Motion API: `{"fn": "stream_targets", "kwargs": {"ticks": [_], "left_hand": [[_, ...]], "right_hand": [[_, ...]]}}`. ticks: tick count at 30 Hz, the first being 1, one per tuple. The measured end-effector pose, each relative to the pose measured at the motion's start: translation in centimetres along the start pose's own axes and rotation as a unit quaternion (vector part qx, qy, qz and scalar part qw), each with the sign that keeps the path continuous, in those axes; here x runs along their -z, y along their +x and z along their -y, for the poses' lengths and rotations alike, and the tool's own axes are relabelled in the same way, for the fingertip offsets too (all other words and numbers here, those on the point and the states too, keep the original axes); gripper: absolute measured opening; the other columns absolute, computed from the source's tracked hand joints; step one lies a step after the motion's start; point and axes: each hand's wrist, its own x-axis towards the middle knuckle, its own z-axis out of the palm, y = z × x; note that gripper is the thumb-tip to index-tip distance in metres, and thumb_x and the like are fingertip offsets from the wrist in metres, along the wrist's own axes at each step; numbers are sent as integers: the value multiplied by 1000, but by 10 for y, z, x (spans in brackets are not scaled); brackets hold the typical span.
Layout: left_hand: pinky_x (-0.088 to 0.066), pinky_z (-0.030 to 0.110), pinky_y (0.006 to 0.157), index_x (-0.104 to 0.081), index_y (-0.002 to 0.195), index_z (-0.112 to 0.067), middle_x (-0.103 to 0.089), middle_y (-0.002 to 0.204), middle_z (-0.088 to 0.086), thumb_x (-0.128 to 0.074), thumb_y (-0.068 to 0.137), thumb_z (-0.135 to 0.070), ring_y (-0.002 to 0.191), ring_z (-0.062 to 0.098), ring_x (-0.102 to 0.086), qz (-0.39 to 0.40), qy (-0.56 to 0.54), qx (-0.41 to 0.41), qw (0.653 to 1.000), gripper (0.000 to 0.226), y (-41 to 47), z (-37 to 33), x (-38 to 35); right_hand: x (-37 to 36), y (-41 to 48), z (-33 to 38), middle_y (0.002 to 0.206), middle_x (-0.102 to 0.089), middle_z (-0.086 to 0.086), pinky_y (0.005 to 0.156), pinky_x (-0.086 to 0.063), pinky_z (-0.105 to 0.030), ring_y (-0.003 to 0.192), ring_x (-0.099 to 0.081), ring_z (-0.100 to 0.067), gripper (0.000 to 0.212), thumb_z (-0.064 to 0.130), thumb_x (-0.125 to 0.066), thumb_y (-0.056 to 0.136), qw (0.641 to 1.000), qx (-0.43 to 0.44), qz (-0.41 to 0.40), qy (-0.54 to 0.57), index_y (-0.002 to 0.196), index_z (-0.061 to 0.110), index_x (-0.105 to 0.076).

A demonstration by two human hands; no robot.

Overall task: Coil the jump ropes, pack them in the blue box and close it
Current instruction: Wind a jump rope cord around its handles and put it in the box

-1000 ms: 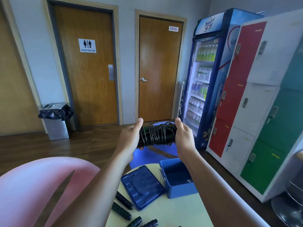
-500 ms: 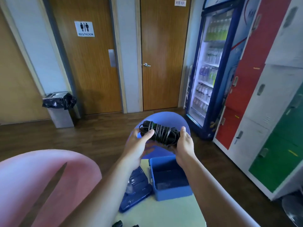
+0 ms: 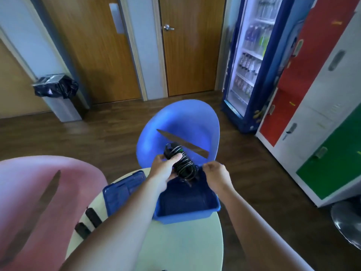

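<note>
Head view: my left hand point(image 3: 166, 170) grips the coil point(image 3: 182, 163) just above the box point(image 3: 187, 214). My right hand point(image 3: 214, 174) curls beside it; its hold I cannot tell. Packing step: next, I judge, lower the coil inside.

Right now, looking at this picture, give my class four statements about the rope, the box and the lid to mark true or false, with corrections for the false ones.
1. The left hand grips the coiled rope bundle. True.
2. The blue box is closed. False: it stands open, and its lid lies beside it on the table.
3. The bundle rests on the table. False: the hand holds it over the box's far end.
4. Black handles lie on the table near the lid. True.
</note>
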Motion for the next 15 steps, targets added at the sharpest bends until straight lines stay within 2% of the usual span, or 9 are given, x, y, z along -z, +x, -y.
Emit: {"fn": "stream_targets", "kwargs": {"ticks": [2, 4, 5, 7, 9, 11, 13, 15], "left_hand": [[-60, 38, 70, -56, 112, -16, -67, 114, 11, -86, 79, -20, 93, 26, -67, 0, 24, 28, 999, 45, 16, 20, -8], [-60, 47, 86, -56, 121, -16, -69, 116, 12, -88, 75, -18, 100, 30, -71, 9, 54, 60, 997, 55, 32, 44, -16], [-58, 50, 92, -58, 121, -17, -70, 116, 12, -89, 72, -19, 103, 31, -71, 11, 70, 71, 995, 58, 39, 56, -19], [-56, 54, 96, -63, 115, -18, -72, 114, 12, -88, 73, -17, 104, 32, -71, 9, 87, 82, 993, 49, 53, 81, -25], [-56, 53, 96, -63, 113, -16, -73, 112, 12, -84, 80, -15, 103, 32, -71, -1, 97, 97, 991, 39, 64, 100, -31], [-57, 52, 94, -59, 106, -14, -71, 110, 14, -83, 82, -21, 102, 32, -70, -15, 117, 115, 986, 34, 74, 116, -37], [-58, 43, 84, -55, 98, -12, -70, 106, 15, -84, 82, -26, 94, 30, -69, -24, 150, 121, 981, 36, 81, 130, -42], [-51, 34, 72, -59, 91, -10, -71, 96, 12, -84, 82, -27, 80, 25, -65, -22, 188, 116, 975, 32, 84, 141, -50]], "right_hand": [[0, 12, -22, 88, -67, -7, 71, -44, -33, 89, -60, -32, 19, 26, -54, 95, 999, -34, 3, -34, 88, 14, -68], [-2, 22, -43, 91, -65, -4, 76, -47, -34, 92, -59, -30, 10, 24, -59, 91, 997, -54, 7, -62, 91, 17, -66], [-4, 26, -53, 93, -66, -3, 78, -48, -34, 95, -60, -29, 12, 24, -61, 91, 995, -57, 11, -75, 94, 14, -67], [-8, 32, -70, 101, -70, -6, 81, -51, -35, 100, -62, -30, 19, 24, -64, 90, 994, -62, 17, -94, 102, 11, -69], [-12, 35, -84, 109, -71, -8, 84, -51, -34, 105, -63, -29, 22, 24, -66, 90, 993, -66, 24, -91, 108, 12, -71], [-15, 38, -96, 111, -72, -7, 79, -48, -30, 101, -63, -26, 22, 19, -65, 91, 995, -70, 23, -74, 111, 13, -71], [-16, 41, -103, 108, -73, -5, 71, -43, -25, 89, -61, -21, 21, 15, -62, 93, 995, -74, 13, -58, 111, 16, -72], [-16, 43, -108, 104, -74, -4, 70, -42, -24, 84, -59, -18, 23, 13, -60, 92, 996, -71, -1, -49, 109, 19, -73]]}}
